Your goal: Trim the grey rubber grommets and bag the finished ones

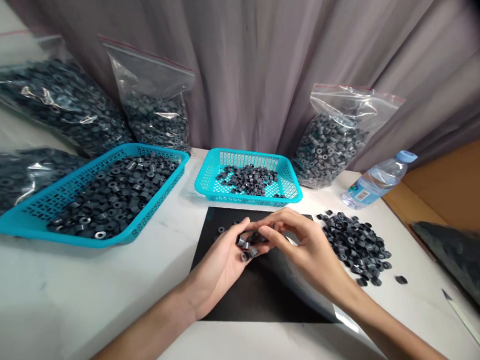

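Several small dark grey ring-shaped pieces (247, 247) lie cupped in my left hand (227, 254), which is held palm up over a black mat (260, 300). My right hand (301, 235) meets it from the right, thumb and fingers pinched at the pieces near the left fingertips. Exactly what the right fingers grip is partly hidden. A few more loose rings (221, 230) rest on the mat just behind my left hand.
A large blue basket (147, 217) of rings stands left, a smaller blue basket (250, 200) behind the mat. To the right are a ring pile (356, 247) and a water bottle (377, 180). Filled zip bags (155, 114) line the curtain; another bag (329, 140) stands right.
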Demonstrator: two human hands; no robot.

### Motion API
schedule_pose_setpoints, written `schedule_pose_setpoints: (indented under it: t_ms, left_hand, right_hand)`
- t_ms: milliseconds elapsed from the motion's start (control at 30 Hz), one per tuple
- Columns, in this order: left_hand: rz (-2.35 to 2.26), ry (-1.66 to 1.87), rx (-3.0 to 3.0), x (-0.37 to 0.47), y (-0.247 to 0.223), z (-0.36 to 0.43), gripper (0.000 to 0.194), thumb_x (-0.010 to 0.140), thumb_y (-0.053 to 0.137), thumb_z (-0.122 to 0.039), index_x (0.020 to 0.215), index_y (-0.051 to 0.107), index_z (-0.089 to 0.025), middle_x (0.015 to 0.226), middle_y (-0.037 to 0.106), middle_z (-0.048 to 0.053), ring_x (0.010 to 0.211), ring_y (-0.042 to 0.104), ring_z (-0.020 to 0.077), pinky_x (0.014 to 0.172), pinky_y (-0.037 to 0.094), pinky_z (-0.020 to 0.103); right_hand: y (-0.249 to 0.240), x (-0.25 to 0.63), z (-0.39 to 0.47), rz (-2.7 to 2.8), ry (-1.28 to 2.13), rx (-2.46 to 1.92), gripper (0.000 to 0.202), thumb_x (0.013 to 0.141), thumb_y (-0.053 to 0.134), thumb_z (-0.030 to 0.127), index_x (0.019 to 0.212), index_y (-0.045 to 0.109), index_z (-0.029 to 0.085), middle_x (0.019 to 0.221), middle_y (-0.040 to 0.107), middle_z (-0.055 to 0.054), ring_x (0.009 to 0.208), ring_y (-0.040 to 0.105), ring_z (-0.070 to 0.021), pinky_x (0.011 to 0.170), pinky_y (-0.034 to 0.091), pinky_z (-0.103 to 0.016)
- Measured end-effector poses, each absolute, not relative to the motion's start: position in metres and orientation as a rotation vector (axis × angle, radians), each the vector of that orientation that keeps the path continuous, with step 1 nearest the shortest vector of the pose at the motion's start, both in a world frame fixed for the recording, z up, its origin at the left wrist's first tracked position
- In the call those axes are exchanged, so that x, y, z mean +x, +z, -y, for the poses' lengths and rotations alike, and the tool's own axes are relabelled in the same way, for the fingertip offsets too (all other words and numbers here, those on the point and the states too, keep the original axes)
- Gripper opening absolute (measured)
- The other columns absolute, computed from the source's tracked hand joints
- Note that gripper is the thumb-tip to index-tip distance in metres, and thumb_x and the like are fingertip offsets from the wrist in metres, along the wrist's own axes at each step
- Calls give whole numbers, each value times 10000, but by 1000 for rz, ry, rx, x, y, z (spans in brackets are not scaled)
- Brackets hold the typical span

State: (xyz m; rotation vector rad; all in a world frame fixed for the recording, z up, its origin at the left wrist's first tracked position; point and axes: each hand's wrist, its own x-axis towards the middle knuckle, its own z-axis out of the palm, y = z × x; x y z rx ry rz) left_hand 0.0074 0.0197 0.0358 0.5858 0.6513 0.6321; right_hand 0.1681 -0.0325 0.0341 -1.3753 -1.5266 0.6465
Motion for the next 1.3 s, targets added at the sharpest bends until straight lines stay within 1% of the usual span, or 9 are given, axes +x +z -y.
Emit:
schedule_pose_setpoints:
  t_ms: [233, 433, 600, 800, 933, 1000, 1067, 1167, 1300]
  left_hand:
    - [-679, 595, 492, 8, 44, -17, 241, 967, 537, -221, 1049, 719, -85, 1058, 723, 124, 897, 686, 166, 766, 562, 236]
    - [-697, 547, 509, 4, 44, -18, 298, 975, 528, -277, 1049, 707, -51, 923, 712, 123, 843, 695, 170, 699, 547, 207]
    - [-604, 545, 538, 2, 47, -16, 347, 990, 498, -334, 1055, 709, -66, 915, 720, 131, 863, 704, 186, 650, 543, 202]
    - [-593, 522, 474, -1, 54, -17, 470, 999, 456, -396, 1201, 657, -23, 1063, 713, 215, 1059, 689, 265, 750, 576, 234]
    - [-618, 591, 453, -2, 55, -23, 378, 985, 503, -335, 1111, 680, -26, 1018, 690, 184, 921, 697, 201, 665, 560, 184]
    - [-632, 661, 451, -4, 53, -28, 248, 974, 529, -244, 987, 684, -51, 908, 654, 110, 705, 637, 93, 509, 475, 118]
    - [-649, 740, 495, -6, 51, -34, 156, 960, 547, -172, 873, 649, -91, 767, 550, 10, 519, 468, 16, 393, 335, 93]
    - [-691, 848, 673, -12, 49, -46, 225, 964, 558, -211, 750, 548, -141, 671, 364, -64, 455, 265, 19, 369, 216, 116]
    - [-821, 761, 1102, -19, 48, -58, 393, 970, 517, -413, 662, 431, -185, 628, 272, -74, 482, 178, 69, 409, 160, 186]
  right_hand:
    - [38, 169, 35, 1494, 718, -1374, 204, 969, 585, 353, 1049, 714, 216, 992, 736, -46, 877, 696, -184, 795, 549, -293]
    - [51, 198, 33, 1695, 456, -1578, 221, 998, 525, 359, 1091, 687, 241, 1024, 720, -39, 793, 657, -174, 743, 515, -310]
    - [35, 217, 30, 2156, 406, -1748, 198, 918, 655, 306, 1099, 637, 228, 1076, 651, -82, 1028, 589, -269, 844, 480, -387]
    - [15, 200, 26, 2132, 563, -1664, 94, 951, 573, 140, 995, 626, 204, 976, 655, -58, 933, 596, -221, 795, 460, -333]
    - [20, 190, 29, 1999, 699, -1614, 37, 967, 578, 204, 958, 614, 203, 901, 661, -27, 815, 606, -186, 736, 449, -303]
    - [21, 185, 32, 1963, 747, -1593, 44, 965, 584, 198, 994, 611, 216, 878, 648, -6, 801, 602, -170, 731, 444, -291]
    - [19, 180, 33, 1940, 779, -1570, 78, 966, 583, 186, 1033, 600, 222, 878, 629, 2, 816, 597, -160, 750, 451, -286]
    - [11, 174, 34, 1920, 775, -1539, 170, 937, 639, 209, 1094, 578, 231, 973, 606, -13, 878, 593, -162, 815, 477, -300]
    - [0, 168, 33, 1869, 749, -1510, 243, 902, 689, 247, 1111, 566, 245, 1091, 588, -35, 905, 596, -172, 836, 504, -325]
